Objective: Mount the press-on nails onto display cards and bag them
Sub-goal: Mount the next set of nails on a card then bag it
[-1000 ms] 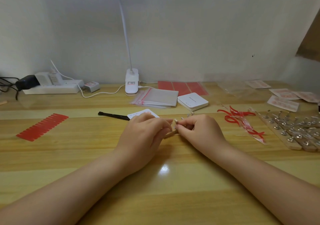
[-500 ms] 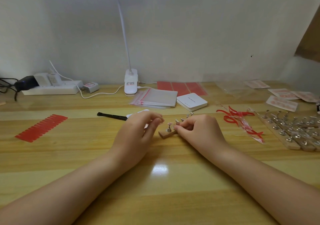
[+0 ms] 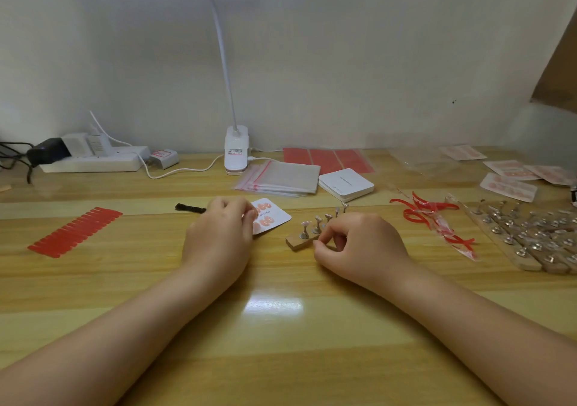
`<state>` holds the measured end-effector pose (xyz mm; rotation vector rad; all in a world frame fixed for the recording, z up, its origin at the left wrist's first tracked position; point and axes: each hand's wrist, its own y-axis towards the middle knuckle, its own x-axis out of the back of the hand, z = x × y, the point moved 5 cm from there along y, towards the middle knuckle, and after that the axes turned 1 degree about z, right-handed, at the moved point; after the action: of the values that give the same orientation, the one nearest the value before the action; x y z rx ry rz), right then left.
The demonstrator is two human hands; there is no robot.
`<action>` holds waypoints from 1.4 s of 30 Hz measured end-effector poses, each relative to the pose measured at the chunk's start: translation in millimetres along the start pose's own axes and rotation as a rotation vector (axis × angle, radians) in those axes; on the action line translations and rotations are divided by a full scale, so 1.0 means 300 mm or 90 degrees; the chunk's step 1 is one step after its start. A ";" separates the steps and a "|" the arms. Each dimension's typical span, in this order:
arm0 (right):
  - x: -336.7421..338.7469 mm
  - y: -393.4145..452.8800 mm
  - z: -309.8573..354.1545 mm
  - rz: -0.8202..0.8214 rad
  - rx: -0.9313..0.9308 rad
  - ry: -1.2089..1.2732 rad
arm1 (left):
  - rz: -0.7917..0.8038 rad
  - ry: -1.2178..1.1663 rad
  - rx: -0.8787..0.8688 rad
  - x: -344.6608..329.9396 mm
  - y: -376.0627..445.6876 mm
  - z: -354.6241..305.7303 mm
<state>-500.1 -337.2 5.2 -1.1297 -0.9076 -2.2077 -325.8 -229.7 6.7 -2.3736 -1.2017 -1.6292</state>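
A white display card (image 3: 276, 216) with several orange nails on it lies at the table's middle. My left hand (image 3: 218, 237) is over the card's left edge, its fingertips pinched together on what seems to be a press-on nail, mostly hidden. To the right lies a short wooden strip (image 3: 296, 244) with small metal stands carrying pale nails (image 3: 318, 218). My right hand (image 3: 362, 243) grips the strip's right part with curled fingers and covers that end.
Behind the card lie a stack of zip bags (image 3: 287, 176), a white box (image 3: 345, 184) and a black tool (image 3: 189, 208). A red sticker strip (image 3: 75, 232) lies left. Red scraps (image 3: 431, 218), more stand strips (image 3: 530, 240) and bagged cards (image 3: 509, 184) are right. A lamp base (image 3: 236, 149) stands at the back.
My left hand has left the wooden strip and moved left onto the display card, fingertips still pinched. My right hand has stayed on the strip.
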 end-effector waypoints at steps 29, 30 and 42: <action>-0.021 0.008 -0.006 0.034 0.001 -0.002 | -0.143 -0.433 0.023 0.086 0.054 0.027; -0.012 0.007 -0.011 0.019 -0.009 0.044 | -0.146 -0.470 0.032 0.102 0.055 0.024; 0.058 0.001 0.095 0.170 -0.151 0.795 | 0.064 -0.608 -0.023 0.153 0.026 -0.109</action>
<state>-494.9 -318.5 32.2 0.1786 0.0489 -2.2087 -339.5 -222.6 61.3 -3.2630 -1.0515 -0.4184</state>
